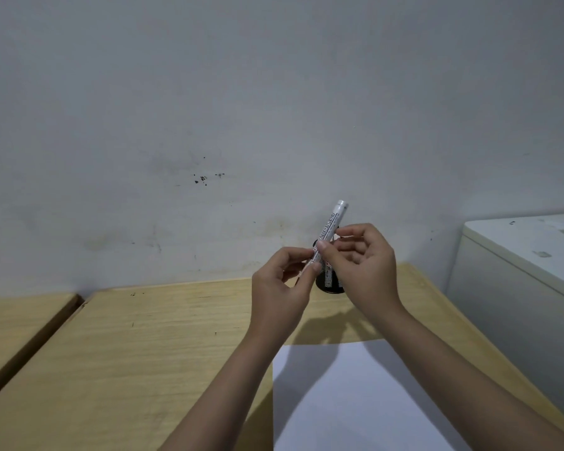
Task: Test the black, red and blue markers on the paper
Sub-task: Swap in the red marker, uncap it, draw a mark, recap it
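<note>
A white-barrelled marker [331, 224] with dark print is held up in the air, tilted, its far end pointing up and right. My left hand [282, 289] pinches its lower end, whose colour is hidden by the fingers. My right hand [360, 262] grips the barrel just above with thumb and forefinger. Behind the hands a black mesh pen holder [329, 281] stands on the desk, mostly covered. A blank white sheet of paper [355, 402] lies on the desk at the lower right, beneath my forearms.
The light wooden desk [160, 353] runs up to a grey-white wall. A second wooden surface [17, 323] adjoins at the left across a dark gap. A white cabinet [518, 265] stands at the right.
</note>
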